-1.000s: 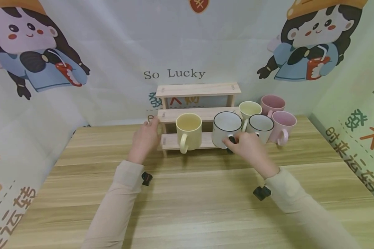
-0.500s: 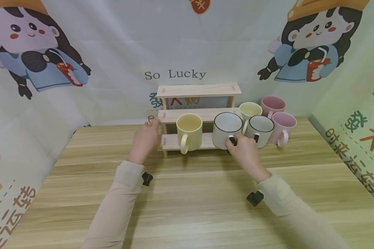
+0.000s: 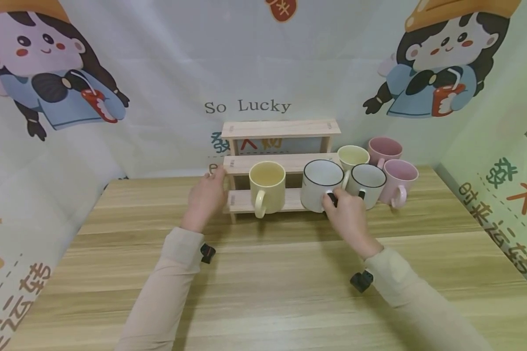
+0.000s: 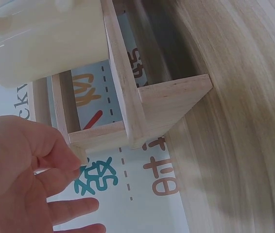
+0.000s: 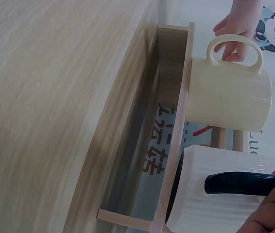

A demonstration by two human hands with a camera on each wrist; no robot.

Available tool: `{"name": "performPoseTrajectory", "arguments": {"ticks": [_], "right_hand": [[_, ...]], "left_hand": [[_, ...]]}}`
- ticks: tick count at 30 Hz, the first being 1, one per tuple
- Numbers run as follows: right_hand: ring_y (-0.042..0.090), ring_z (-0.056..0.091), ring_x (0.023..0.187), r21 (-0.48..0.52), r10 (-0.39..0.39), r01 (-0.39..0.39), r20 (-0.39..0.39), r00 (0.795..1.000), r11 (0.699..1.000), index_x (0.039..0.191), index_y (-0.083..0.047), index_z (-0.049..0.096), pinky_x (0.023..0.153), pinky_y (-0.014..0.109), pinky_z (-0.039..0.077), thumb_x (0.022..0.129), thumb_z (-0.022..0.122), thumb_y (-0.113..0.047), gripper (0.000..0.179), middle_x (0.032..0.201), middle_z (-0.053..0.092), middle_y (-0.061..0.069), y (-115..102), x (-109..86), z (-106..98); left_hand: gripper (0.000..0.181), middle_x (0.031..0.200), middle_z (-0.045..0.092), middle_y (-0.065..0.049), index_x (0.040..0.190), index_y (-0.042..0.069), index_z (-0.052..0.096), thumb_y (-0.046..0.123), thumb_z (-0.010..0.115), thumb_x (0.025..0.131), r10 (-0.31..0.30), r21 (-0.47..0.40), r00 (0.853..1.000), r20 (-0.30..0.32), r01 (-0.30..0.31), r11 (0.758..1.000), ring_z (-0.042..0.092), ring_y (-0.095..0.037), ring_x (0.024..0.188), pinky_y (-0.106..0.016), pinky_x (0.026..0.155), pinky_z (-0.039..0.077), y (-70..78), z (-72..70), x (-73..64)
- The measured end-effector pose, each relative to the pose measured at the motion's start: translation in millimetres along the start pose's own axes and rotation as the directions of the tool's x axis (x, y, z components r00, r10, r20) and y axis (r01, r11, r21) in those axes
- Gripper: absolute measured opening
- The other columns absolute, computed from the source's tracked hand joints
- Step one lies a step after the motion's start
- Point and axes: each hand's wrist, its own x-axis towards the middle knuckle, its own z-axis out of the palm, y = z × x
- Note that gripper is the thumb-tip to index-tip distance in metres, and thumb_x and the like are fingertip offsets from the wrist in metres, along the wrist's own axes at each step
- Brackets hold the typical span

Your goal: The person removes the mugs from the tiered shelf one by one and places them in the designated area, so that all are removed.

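Pale backdrop cloth, printed with cartoon figures, is hung beyond a wood-grained table, on which a three-tiered wooden rack is set. With the rack taken as the clock's centre and twelve o'clock toward the cloth, its nine o'clock end is held by the left hand: the corner of the middle tier is pinched between thumb and finger, while two fingers are left extended. On the lowest tier, toward seven o'clock, a yellow mug is stood upright, its loop turned to seven. Toward four o'clock, at the same tier, a large white mug with a black rim is placed; its black handle is gripped by the right hand, seen between four and five from the mug. Whether its base is fully seated cannot be told. At three o'clock, off the rack's end, four more mugs are clustered: around their own dial, a pale yellow mug is found at ten, a rose mug at one, a pink mug at four and a smaller white mug at seven. By each beige cuff a small black device is seen.
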Motion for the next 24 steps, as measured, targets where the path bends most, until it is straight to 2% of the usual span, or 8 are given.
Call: {"name": "performPoseTrajectory", "arguments": {"ticks": [9, 17, 20, 24], "right_hand": [[0.025, 0.053, 0.049, 0.003, 0.038, -0.038, 0.018, 0.999, 0.999, 0.070, -0.003, 0.053, 0.043, 0.028, 0.038, 0.090, 0.055, -0.016, 0.024, 0.056, 0.056, 0.012, 3.5, -0.3, -9.3], [0.026, 0.053, 0.051, 0.009, 0.060, -0.060, 0.021, 0.998, 0.998, 0.074, -0.001, 0.054, 0.044, 0.031, 0.040, 0.090, 0.057, -0.014, 0.021, 0.062, 0.056, 0.014, 5.4, -7.4, -22.4], [0.026, 0.052, 0.051, 0.008, 0.033, -0.033, -0.006, 0.999, 0.999, 0.073, 0.000, 0.055, 0.044, 0.033, 0.041, 0.089, 0.058, -0.012, 0.020, 0.061, 0.056, 0.015, 6.5, -9.0, -27.5], [0.026, 0.048, 0.047, -0.023, -0.060, 0.058, -0.088, 0.994, 0.998, 0.069, 0.002, 0.055, 0.042, 0.034, 0.038, 0.086, 0.060, -0.008, 0.020, 0.057, 0.054, 0.015, 8.9, -10.3, -34.4]], "left_hand": [[0.050, 0.138, 0.051, -0.020, 0.139, 0.006, 0.034, 0.011, 0.051, 0.092, -0.018, 0.014, 0.999, 0.030, 0.018, 1.000, 0.045, -0.042, 0.129, -0.059, 0.091, 0.049, 0.5, -0.3, 0.3], [0.044, 0.133, 0.054, -0.023, 0.134, 0.005, 0.037, 0.012, 0.052, 0.093, -0.013, 0.007, 0.999, 0.032, 0.013, 1.000, 0.047, -0.043, 0.126, -0.058, 0.088, 0.051, 0.6, 0.2, -0.9], [0.042, 0.134, 0.054, -0.023, 0.133, 0.005, 0.037, 0.012, 0.051, 0.094, -0.009, 0.007, 1.000, 0.023, 0.009, 1.000, 0.047, -0.043, 0.127, -0.059, 0.088, 0.050, 0.4, 0.1, -1.0], [0.042, 0.135, 0.054, -0.023, 0.133, 0.005, 0.037, 0.011, 0.051, 0.093, -0.008, 0.008, 1.000, 0.018, 0.008, 1.000, 0.047, -0.042, 0.127, -0.059, 0.087, 0.051, 0.5, 0.0, -0.5]]}}
